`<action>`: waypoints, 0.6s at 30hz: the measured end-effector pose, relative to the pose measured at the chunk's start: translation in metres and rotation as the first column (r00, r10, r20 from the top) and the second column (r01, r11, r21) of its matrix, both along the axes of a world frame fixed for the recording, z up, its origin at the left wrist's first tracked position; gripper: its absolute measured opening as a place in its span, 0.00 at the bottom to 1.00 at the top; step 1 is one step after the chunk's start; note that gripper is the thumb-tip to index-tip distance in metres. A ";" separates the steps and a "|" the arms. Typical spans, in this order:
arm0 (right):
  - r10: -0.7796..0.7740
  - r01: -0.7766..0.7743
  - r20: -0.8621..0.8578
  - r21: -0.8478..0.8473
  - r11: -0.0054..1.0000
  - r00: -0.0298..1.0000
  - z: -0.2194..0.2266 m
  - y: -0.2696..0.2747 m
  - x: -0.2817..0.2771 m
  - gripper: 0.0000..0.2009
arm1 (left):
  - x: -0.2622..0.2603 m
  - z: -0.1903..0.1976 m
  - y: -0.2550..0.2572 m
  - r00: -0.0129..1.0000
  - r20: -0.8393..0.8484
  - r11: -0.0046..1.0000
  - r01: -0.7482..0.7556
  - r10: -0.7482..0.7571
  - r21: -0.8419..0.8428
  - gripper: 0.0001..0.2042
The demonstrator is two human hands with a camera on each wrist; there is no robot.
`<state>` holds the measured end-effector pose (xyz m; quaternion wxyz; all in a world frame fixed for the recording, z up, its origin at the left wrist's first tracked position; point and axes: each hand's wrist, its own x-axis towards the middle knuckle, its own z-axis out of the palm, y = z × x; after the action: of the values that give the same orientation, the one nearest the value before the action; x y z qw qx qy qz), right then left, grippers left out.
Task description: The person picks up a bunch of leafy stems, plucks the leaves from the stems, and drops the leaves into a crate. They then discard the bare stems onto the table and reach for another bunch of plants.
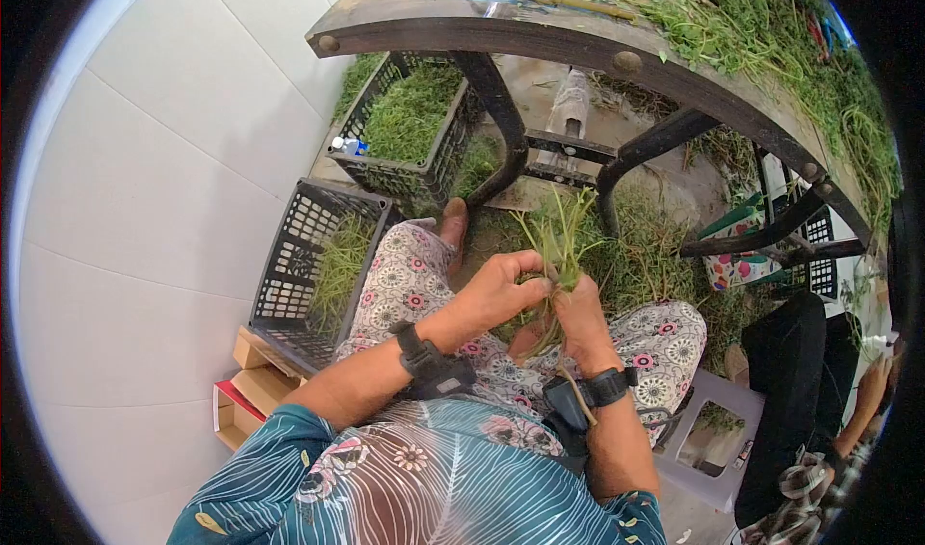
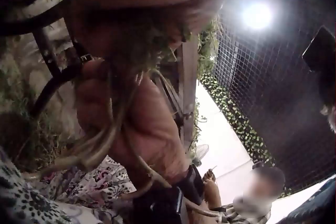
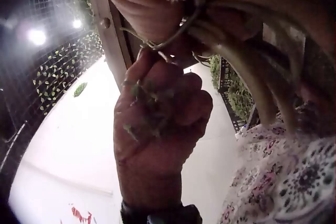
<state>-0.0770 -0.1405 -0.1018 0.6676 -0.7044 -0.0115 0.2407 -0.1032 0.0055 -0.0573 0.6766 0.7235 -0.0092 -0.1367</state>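
Observation:
A bunch of green leafy stems [image 1: 564, 232] stands up between my two hands, over my lap. My right hand [image 1: 583, 321] grips it round the stems, whose lower ends hang below the fingers. Close beside it, my left hand [image 1: 503, 292] pinches at the side of the bunch, thumb and forefinger together. In the right wrist view, the left hand [image 3: 157, 124] has curled fingers, and a thin stem [image 3: 173, 39] runs across at its fingertips. Long bare stems [image 2: 113, 124] trail past the right hand [image 2: 152, 124] in the left wrist view.
A wooden table [image 1: 540, 42] heaped with greens [image 1: 732, 34] stands ahead. Two black crates, a near one [image 1: 279, 256] and a far one [image 1: 424, 181], hold greens at the left. At the right are a patterned bag [image 1: 734, 267], a pale stool [image 1: 742, 405] and another person's leg [image 1: 785, 352].

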 end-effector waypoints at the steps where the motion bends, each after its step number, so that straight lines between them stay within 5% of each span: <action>1: 0.001 -0.001 -0.050 0.005 1.000 0.999 0.004 0.000 0.001 0.11 | 0.000 0.000 0.001 1.000 -0.005 1.000 0.005 -0.005 -0.008 0.13; 3: 0.002 0.000 -0.150 0.014 1.000 0.989 0.009 -0.001 0.001 0.11 | 0.000 0.000 0.002 1.000 -0.014 1.000 0.017 -0.017 -0.026 0.13; 9: -0.012 0.019 -0.097 0.073 0.997 0.995 0.011 0.001 -0.003 0.13 | 0.001 -0.001 0.010 0.998 -0.019 0.983 0.070 -0.068 0.171 0.11; 18: -0.025 0.049 -0.157 0.147 0.988 0.987 0.008 0.001 -0.002 0.12 | 0.000 -0.015 0.013 0.999 -0.005 0.978 0.044 -0.044 0.204 0.10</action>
<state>-0.0792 -0.1393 -0.0935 0.7220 -0.6314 0.0354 0.2806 -0.1033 0.0189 -0.0726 0.5958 0.7885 -0.0110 -0.1521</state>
